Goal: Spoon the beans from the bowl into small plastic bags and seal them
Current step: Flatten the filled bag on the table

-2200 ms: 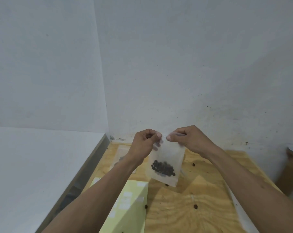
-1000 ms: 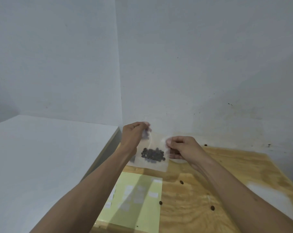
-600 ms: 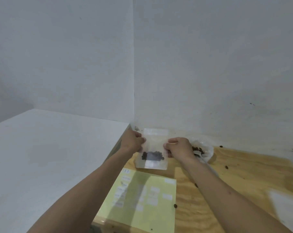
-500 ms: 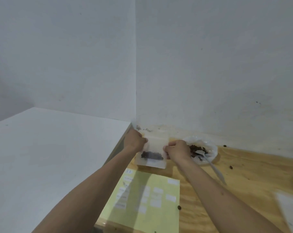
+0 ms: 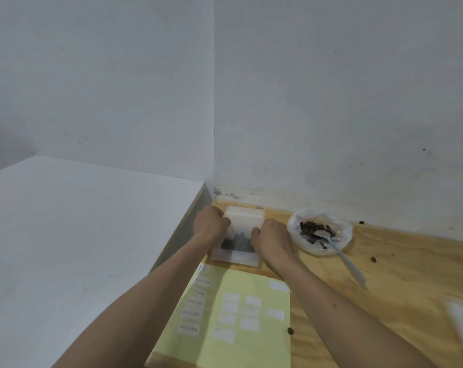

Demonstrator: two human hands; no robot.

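A small plastic bag point(image 5: 238, 236) with dark beans point(image 5: 235, 243) inside is lying on the plywood table point(image 5: 400, 282) near the wall corner. The left hand point(image 5: 210, 225) and right hand point(image 5: 271, 239) are gripping its two sides with curled fingers. Just right, a plastic-lined bowl point(image 5: 343, 229) is holding more beans and a spoon point(image 5: 342, 254). A yellow label sheet point(image 5: 235, 317) is lying nearer the person.

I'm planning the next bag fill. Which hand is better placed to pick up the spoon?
The right hand. It sits right beside the bowl, where the spoon rests. The left hand is on the bag's far side.
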